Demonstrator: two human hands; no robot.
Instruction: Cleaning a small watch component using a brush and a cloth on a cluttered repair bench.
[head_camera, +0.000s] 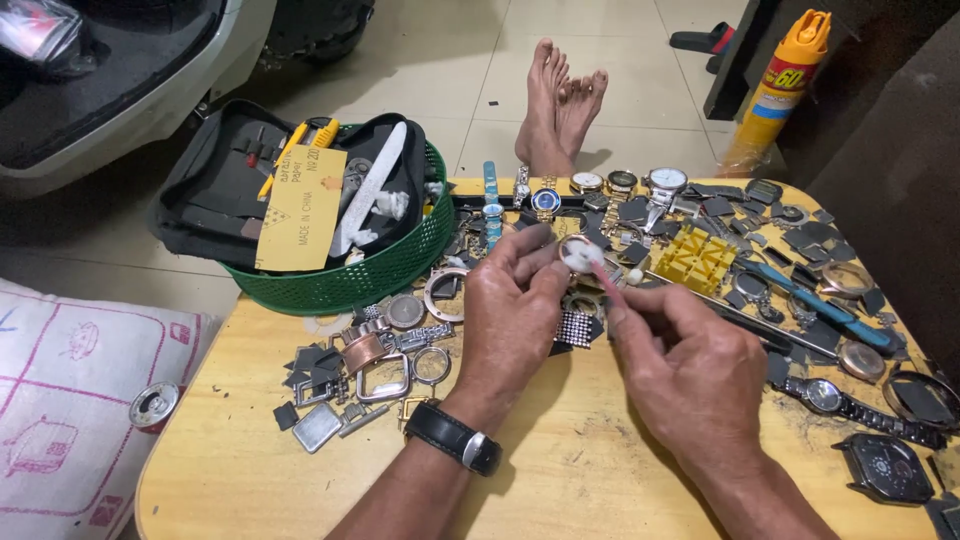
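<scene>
Nearest, the right hand (690, 370) pinches a cotton swab (600, 268) against the small round watch case (577, 250) gripped by left hand (512, 310) above mid-table (560, 470); light, steady strokes advised.

Glossy wooden table (560, 470), green plastic basket (350, 285)

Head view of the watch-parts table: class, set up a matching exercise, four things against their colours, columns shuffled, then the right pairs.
Things:
1. basket
2. plastic block
3. wrist strap on the left hand
4. spray can

Colours:
A. yellow, all over
B. black
C. green
D. yellow with an orange cap

Pairs: 1-C, 2-A, 3-B, 4-D
</scene>
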